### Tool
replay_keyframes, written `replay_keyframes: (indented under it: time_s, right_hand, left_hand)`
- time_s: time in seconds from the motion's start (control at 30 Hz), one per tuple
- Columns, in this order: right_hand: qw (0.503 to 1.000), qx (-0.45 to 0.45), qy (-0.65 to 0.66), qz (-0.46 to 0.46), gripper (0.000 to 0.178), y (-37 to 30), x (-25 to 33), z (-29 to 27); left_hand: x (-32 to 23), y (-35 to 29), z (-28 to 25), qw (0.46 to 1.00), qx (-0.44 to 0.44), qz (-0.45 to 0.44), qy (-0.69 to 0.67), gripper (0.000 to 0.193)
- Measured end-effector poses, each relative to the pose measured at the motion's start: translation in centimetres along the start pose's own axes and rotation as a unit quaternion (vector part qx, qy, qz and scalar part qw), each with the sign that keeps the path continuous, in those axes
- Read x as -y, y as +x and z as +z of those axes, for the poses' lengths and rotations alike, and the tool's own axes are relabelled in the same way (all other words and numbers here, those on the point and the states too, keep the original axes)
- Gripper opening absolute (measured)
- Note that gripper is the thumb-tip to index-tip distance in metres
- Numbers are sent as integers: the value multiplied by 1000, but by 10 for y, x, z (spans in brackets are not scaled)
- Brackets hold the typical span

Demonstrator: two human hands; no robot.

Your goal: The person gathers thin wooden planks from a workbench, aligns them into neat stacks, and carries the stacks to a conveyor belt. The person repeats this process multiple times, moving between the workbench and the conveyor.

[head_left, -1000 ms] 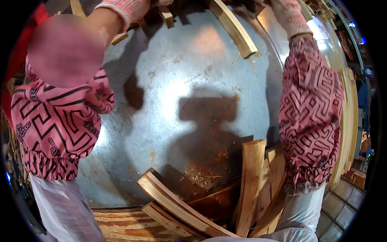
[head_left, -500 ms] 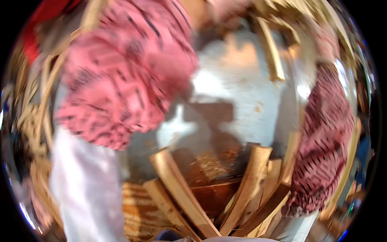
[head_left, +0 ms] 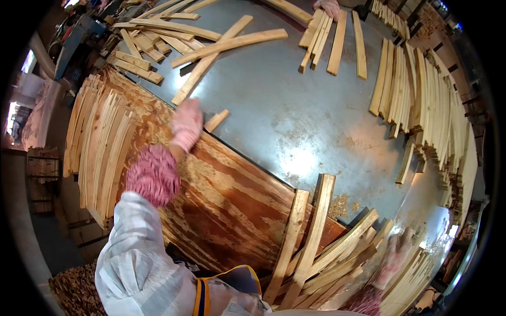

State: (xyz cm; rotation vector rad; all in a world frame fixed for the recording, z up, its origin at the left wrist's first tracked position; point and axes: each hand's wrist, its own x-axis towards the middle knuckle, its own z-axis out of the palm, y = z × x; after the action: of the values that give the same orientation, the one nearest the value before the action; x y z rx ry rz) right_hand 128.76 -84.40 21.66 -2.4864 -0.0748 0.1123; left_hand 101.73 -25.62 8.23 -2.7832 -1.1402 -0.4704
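My left hand (head_left: 187,124), in a pink glove, is over the edge where the plywood board (head_left: 221,195) meets the grey metal table (head_left: 263,121). Its blurred fingers point at the near end of a long wooden slat (head_left: 213,60), and whether they touch it I cannot tell. Just right of that hand lies a short wood piece (head_left: 216,120). Low on the right, my gloved right hand (head_left: 394,258) has its fingers stretched out and nothing visible in them. It is between a fanned bundle of slats (head_left: 342,245) and a stack of slats (head_left: 414,279).
Across the table, another person's hand (head_left: 328,7) rests on several slats (head_left: 318,37). Slats lie in a long row (head_left: 427,89) along the right side. A jumbled pile (head_left: 153,39) is at far left, and a neat stack (head_left: 103,147) stands left of the board. Sawdust (head_left: 341,206) is scattered nearby.
The view has swung, bringing the plywood board and the left stack into sight. My left hand now shows near the board's edge, and my right arm has come down to the lower right.
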Motion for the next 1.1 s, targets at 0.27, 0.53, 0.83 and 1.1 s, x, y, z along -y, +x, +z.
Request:
replay_keyframes:
  time_s: [0.27, 0.53, 0.83, 1.1]
  right_hand:
    - [961, 17, 272, 39, 49, -187, 42, 23]
    - [922, 181, 320, 124, 40, -355, 177, 185]
    - [939, 163, 245, 179, 68, -469, 266, 343]
    - [965, 206, 159, 7, 57, -453, 363, 391]
  left_hand:
    - [42, 58, -19, 936, 278, -117, -181, 65]
    - [54, -180, -97, 236, 494, -326, -771, 37]
    - [185, -277, -180, 604, 666, 64, -433, 77]
    - [211, -244, -107, 705, 434, -144, -543, 79]
